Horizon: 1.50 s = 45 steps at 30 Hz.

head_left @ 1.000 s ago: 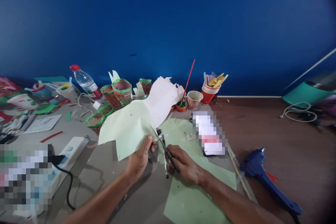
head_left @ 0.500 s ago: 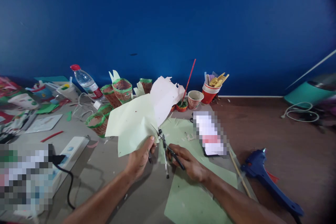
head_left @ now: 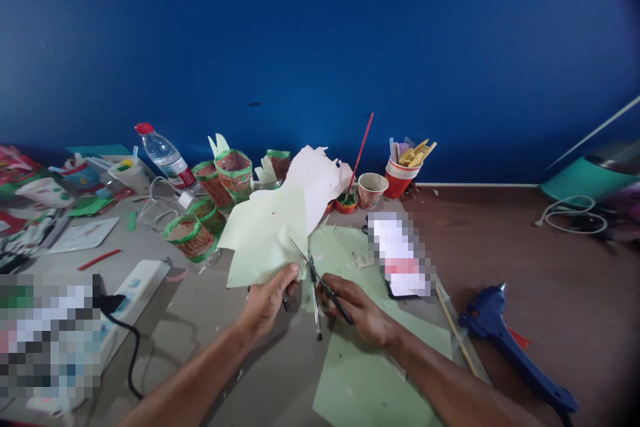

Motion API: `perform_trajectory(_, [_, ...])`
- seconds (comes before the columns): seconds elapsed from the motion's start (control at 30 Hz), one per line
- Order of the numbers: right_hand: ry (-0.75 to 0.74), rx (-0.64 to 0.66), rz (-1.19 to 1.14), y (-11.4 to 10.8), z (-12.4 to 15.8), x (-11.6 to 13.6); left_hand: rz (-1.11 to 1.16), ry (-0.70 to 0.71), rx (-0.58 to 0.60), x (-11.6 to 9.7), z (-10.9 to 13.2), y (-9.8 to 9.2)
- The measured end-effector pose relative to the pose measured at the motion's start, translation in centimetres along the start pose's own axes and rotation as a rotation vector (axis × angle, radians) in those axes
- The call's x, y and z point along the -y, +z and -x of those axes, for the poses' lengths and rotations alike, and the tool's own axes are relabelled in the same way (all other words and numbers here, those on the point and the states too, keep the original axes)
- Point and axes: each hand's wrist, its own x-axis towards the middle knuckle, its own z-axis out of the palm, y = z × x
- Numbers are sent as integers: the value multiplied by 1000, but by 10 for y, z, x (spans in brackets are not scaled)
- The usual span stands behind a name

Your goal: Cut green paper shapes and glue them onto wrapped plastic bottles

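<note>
Red stick (head_left: pixel 99 260): lies flat on the grey table (head_left: pixel 195 347), far left side.
Power strip (head_left: pixel 143 283): set at a slant on the table, nearer the person than the red stick.
Bottle (head_left: pixel 167 157): clear, red cap, tilted, toward the blue wall (head_left: pixel 320 47).
Green-rimmed cups (head_left: pixel 190 238): brown-sided, grouped to the right of the bottle; pale cut pieces rise from one at the back.
Pale green sheet (head_left: pixel 265 233): raised above the table, ahead of the left hand, corner toward the cups.
Left hand (head_left: pixel 267 303): grip closed on the lower right edge of the sheet, thumb on top.
Whitish paper (head_left: pixel 317 180): ragged at its far edge, partly covered by the sheet.
Pen (head_left: pixel 316 303): on the table between the two hands, under the line of the scissors.
Scissors (head_left: pixel 333 297): blades point up and left, crossing the sheet's right edge in view; whether paper sits between them cannot be told.
Right hand (head_left: pixel 357 310): grip closed around the scissors' handles.
Green paper (head_left: pixel 373 380): flat on the table, beneath the right forearm.
Phone (head_left: pixel 400 257): screen lit and blurred out, right of the right hand.
Glue gun (head_left: pixel 515 347): blue, on the brown surface, far right.
</note>
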Motion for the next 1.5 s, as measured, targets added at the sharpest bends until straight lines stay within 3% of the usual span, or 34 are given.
perform_trajectory(0.1, [20, -2, -22, 0, 1, -1, 49, -27, 15, -8, 0, 5])
perform_trajectory(0.3, [13, 2, -36, -1, 1, -4, 277, -22, -186, -21, 3, 17])
perform_trajectory(0.47, [26, 1, -24, -1, 1, -6, 300, -13, -234, -22, 1, 15])
perform_trajectory(0.77, [-8, 15, 110, -1, -2, 3, 454, 94, -124, -38, -1, 21])
perform_trajectory(0.97, [-59, 32, 174, -2, -3, 7, 430, 60, -104, -38, -1, 19])
perform_trajectory(1.2, [15, -9, -6, 1, 0, 1, 402, 56, -109, -33, 2, 19])
perform_trajectory(1.37, [38, -33, -61, 2, 0, -2, 323, 139, 7, -27, 7, 20])
perform_trajectory(1.5, [22, -28, -42, 1, -1, -3, 276, 141, 18, -24, 4, 19])
